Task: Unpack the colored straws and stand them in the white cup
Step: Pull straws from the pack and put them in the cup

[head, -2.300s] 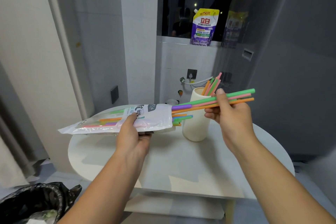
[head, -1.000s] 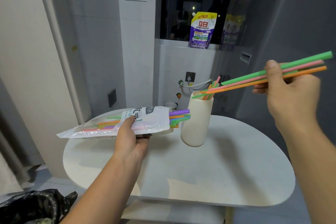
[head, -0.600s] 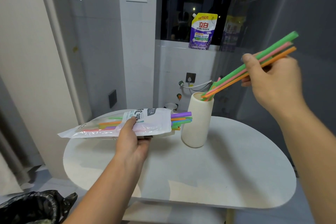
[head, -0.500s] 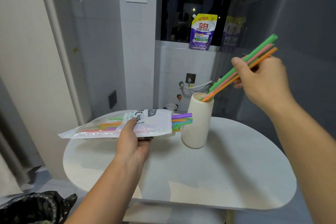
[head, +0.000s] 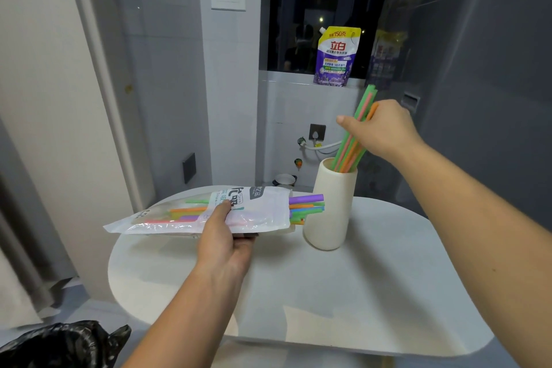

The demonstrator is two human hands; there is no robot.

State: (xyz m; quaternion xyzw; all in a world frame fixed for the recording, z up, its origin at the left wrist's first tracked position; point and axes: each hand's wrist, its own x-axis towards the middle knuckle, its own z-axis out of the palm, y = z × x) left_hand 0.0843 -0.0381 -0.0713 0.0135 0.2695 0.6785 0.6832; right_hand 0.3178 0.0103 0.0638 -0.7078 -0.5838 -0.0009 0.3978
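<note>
1. Right hand grips a bundle of straws at 1 o'clock from the white cup; their lower ends sit inside it.
2. Left hand holds the straw packet at the cup's 9 o'clock, its open end facing 3 o'clock.
3. Cup stands on the white table.

Tall white cup on round white table. Just left of cup, clear plastic straw packet in my left hand. In cup, coloured plastic straws, gripped by my right hand above it.

The purple pouch reads "立白" and "150克"; lettering on the straw bag is illegible.
</note>
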